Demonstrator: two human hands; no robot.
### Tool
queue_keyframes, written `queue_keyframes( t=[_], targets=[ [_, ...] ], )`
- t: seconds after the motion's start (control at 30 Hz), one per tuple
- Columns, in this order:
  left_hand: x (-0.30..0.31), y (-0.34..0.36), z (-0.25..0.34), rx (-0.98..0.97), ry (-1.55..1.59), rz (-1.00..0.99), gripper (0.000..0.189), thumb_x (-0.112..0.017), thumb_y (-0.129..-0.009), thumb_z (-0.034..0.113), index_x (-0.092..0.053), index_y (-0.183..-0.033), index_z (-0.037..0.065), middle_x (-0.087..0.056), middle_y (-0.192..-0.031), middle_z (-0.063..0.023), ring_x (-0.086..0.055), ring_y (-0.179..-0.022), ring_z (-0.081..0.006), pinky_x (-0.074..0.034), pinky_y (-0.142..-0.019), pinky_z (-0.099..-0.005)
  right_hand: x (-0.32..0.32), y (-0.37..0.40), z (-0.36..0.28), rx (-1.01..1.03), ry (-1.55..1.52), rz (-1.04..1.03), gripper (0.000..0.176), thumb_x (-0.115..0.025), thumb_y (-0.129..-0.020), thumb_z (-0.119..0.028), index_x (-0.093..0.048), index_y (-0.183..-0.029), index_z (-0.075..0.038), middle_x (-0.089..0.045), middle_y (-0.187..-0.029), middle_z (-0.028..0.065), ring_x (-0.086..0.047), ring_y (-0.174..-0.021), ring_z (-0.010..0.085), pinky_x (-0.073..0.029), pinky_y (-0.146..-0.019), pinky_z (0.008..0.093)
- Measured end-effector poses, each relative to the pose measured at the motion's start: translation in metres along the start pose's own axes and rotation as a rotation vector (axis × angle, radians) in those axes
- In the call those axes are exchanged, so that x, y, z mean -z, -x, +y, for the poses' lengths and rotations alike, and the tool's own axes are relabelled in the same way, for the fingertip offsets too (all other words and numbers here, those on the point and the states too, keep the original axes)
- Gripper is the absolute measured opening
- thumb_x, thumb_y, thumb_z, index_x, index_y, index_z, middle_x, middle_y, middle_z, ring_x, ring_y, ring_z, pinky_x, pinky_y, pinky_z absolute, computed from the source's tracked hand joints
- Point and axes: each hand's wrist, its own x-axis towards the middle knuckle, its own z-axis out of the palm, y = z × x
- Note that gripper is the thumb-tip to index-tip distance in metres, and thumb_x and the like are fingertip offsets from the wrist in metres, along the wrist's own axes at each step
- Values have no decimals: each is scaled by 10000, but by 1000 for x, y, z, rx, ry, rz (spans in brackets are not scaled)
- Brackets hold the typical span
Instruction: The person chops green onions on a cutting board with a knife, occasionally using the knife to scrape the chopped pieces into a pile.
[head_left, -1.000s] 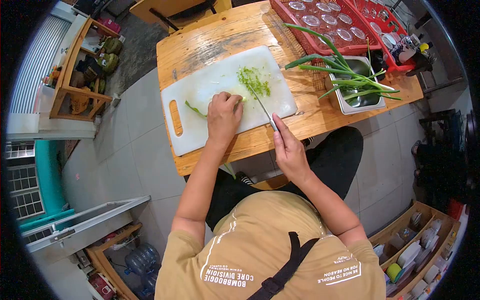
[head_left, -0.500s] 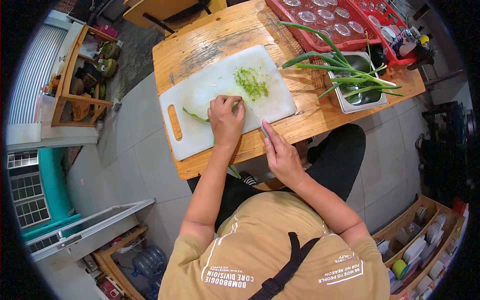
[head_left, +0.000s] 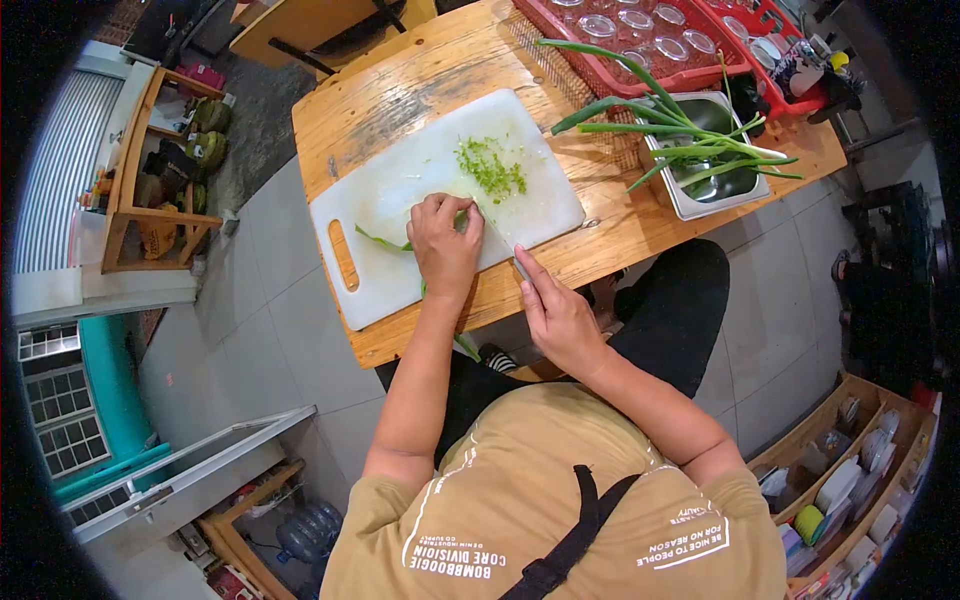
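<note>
On a white cutting board [head_left: 400, 150] my left hand [head_left: 445, 243] is closed over a green onion [head_left: 383, 241], whose leaf sticks out to the left of the fingers. My right hand [head_left: 562, 315] grips the handle of a knife [head_left: 500, 236]; its thin blade lies close to my left fingertips. Chopped green onion [head_left: 492, 167] is scattered on the board just beyond the blade. To the right, whole green onions [head_left: 690, 135] lie across a steel container [head_left: 715, 195], their leaves reaching over its rim.
The wooden table [head_left: 390, 85] carries the board. Behind the steel container stands a red crate [head_left: 625, 85] of upturned glasses, with another red basket [head_left: 800, 110] at its right. A wooden shelf [head_left: 125, 190] is far left; a low rack of dishes [head_left: 840, 480] is at lower right.
The whole view has shifted slightly, so the table and board appear a little further left. Both hands keep nearly the same pose, with the knife still beside the left fingertips.
</note>
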Motion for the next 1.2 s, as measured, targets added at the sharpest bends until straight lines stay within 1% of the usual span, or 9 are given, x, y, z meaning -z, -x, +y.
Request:
queue_keyframes(
  t=[0.07,0.13,0.37,0.43,0.6,0.73,0.8,1.07,1.2],
  targets=[
    [2,-1,2,12,-1,-15,92,-800,-899,188,-784,-962,123,-697,-1060,-49,-623,-1039,-286,-469,-934,-450,-1,0,2,-1,6,-1,509,-557,-1129,-139,-492,-1632,-105,-722,-1257,311,-717,-1101,487,-578,-937,503],
    [2,-1,3,25,-3,-30,97,-801,-896,184,-783,-964,118,-699,-1061,-47,-624,-1041,-286,-469,-938,-450,-5,1,6,65,24,32,523,-546,-1130,-182,-464,-1644,-123,-731,-1161,275,-723,-977,471,-588,-862,541],
    [2,-3,-2,36,10,-73,110,-806,-889,185,-770,-953,104,-705,-1070,-41,-626,-1049,-290,-470,-958,-443,-2,-6,0,-23,90,-59,544,-544,-1126,-188,-445,-1659,-146,-739,-1037,274,-723,-906,465,-579,-821,557],
    [2,-4,-2,31,6,-78,112,-808,-887,184,-768,-951,101,-706,-1072,-40,-625,-1049,-291,-472,-964,-443,-5,-11,1,18,39,-1,516,-557,-1126,-164,-487,-1638,-154,-688,-821,283,-702,-763,470,-549,-726,548],
    [5,-5,-4,29,64,-107,149,-795,-899,171,-760,-975,47,-709,-1087,-100,-628,-1047,-327,-498,-979,-460,-8,-27,1,-11,24,-13,501,-554,-1129,-170,-500,-1627,-151,-670,-780,286,-700,-731,466,-546,-703,545],
    [6,-6,-6,49,89,-125,113,-804,-894,166,-775,-957,78,-713,-1099,-68,-622,-1057,-304,-476,-989,-449,-3,-19,-2,-79,12,-58,480,-552,-1132,-181,-517,-1609,-150,-673,-785,292,-697,-734,475,-541,-701,548],
    [7,-7,-5,27,78,-126,151,-799,-897,161,-763,-973,37,-714,-1093,-112,-634,-1059,-336,-502,-988,-445,-5,-19,-1,-72,17,-52,480,-551,-1132,-185,-516,-1610,-154,-674,-786,293,-693,-729,479,-538,-698,554],
    [6,-6,-7,37,86,-132,154,-803,-882,151,-772,-976,32,-718,-1089,-120,-642,-1064,-333,-507,-988,-445,-14,-22,1,-10,47,-6,521,-548,-1132,-191,-476,-1648,-176,-666,-771,295,-681,-702,484,-530,-685,574],
    [7,-7,-8,35,100,-136,159,-809,-886,157,-777,-989,39,-722,-1097,-114,-643,-1074,-323,-502,-1010,-443,-5,-14,-6,-84,120,-110,570,-568,-1126,-230,-435,-1675,-154,-702,-806,289,-715,-740,477,-547,-695,572]
  ],
)
